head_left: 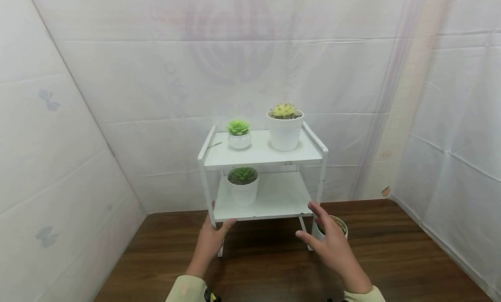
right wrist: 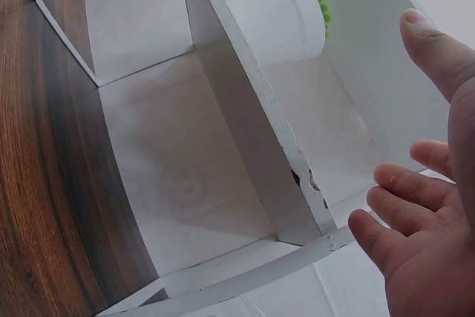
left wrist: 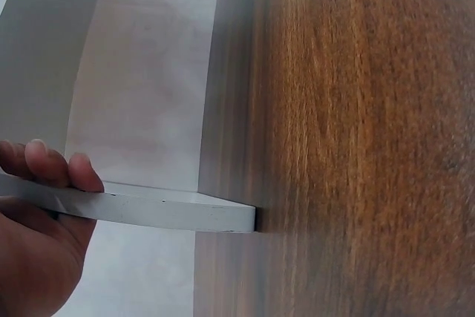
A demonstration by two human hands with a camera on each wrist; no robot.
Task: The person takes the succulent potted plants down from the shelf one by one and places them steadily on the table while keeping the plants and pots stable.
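A small white two-tier shelf [head_left: 282,195] stands on the wooden table. My left hand [head_left: 210,237] grips its left front leg; in the left wrist view, fingers [left wrist: 85,172] curl round the white leg [left wrist: 178,213]. My right hand [head_left: 332,245] is beside the right front leg with fingers spread and thumb apart, holding nothing; the right wrist view shows its open palm [right wrist: 430,257]. On the top tier sit a small round pot with a light green succulent [head_left: 238,139] and a larger white pot with a yellowish succulent [head_left: 284,132]. A white pot with a dark green succulent [head_left: 243,191] occupies the lower tier's left side.
Behind my right hand, a further white pot [head_left: 340,226] stands on the table [head_left: 399,245] by the shelf's right leg, partly hidden. Pale fabric walls [head_left: 156,84] enclose the back and both sides.
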